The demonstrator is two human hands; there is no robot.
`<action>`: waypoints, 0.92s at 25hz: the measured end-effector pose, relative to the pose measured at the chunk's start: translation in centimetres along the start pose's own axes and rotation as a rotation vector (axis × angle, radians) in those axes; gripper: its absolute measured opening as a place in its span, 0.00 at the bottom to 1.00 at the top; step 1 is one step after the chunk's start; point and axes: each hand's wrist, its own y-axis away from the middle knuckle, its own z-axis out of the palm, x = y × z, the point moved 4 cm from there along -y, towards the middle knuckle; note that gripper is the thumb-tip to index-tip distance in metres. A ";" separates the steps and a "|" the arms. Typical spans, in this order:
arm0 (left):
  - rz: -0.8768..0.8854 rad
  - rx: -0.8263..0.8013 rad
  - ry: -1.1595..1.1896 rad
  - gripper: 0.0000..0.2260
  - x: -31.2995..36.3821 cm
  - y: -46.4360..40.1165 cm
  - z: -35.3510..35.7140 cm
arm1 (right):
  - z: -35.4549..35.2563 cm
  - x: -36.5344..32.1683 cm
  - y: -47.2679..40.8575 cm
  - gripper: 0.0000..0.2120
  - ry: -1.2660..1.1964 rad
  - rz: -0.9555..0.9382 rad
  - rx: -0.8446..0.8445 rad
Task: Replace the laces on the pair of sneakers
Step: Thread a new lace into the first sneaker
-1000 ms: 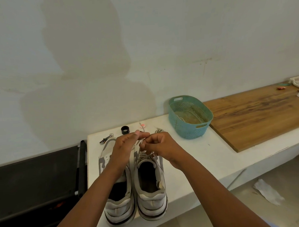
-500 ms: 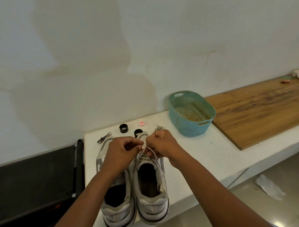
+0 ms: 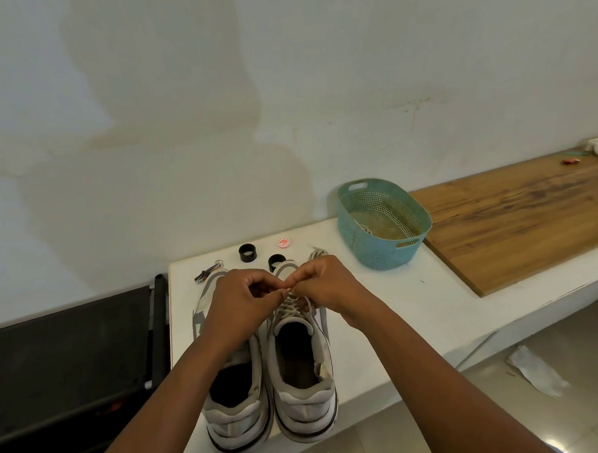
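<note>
Lace (image 3: 296, 303) sat criss-crossed over the tongue of the right sneaker (image 3: 301, 359), directly under the fingers. Both hands met above it: left hand (image 3: 241, 302) & right hand (image 3: 327, 286) each had fingers curled tight, thumb & forefinger tips pinching the lace end at the point where the two hands touched. A loose grey strand ran down the shoe's outer side, below the right fingers.

Left sneaker (image 3: 234, 393) lay just beside the right one, heels toward the person, its front part hidden under the left hand & forearm. Both stood on the white desk (image 3: 414, 300).

Just beyond the fingers: two black rings (image 3: 246, 253), one partly behind the shoe toe, a small red-white round cap (image 3: 284, 242), a metal clip-like item (image 3: 208, 271) off to the left. Further right of the fingers, well apart, a teal perforated basket (image 3: 383, 222) w/ something pale inside; past it a wooden board (image 3: 516, 217) on the desk.
</note>
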 end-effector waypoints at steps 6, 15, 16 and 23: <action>-0.015 -0.023 0.004 0.04 -0.3 -0.2 -0.2 | 0.0 0.0 0.0 0.03 0.093 -0.049 -0.048; -0.053 -0.067 -0.009 0.04 -1.4 -0.7 -0.2 | 0.2 -0.6 0.6 0.14 -0.095 -0.079 -0.226; -0.061 -0.071 0.000 0.05 -1.3 -0.7 -0.2 | 0.1 -0.6 0.6 0.13 -0.094 -0.089 -0.208; -0.036 -0.101 -0.060 0.06 -0.9 -0.5 -0.8 | -1.1 -1.1 0.9 0.08 -0.105 -0.038 -0.074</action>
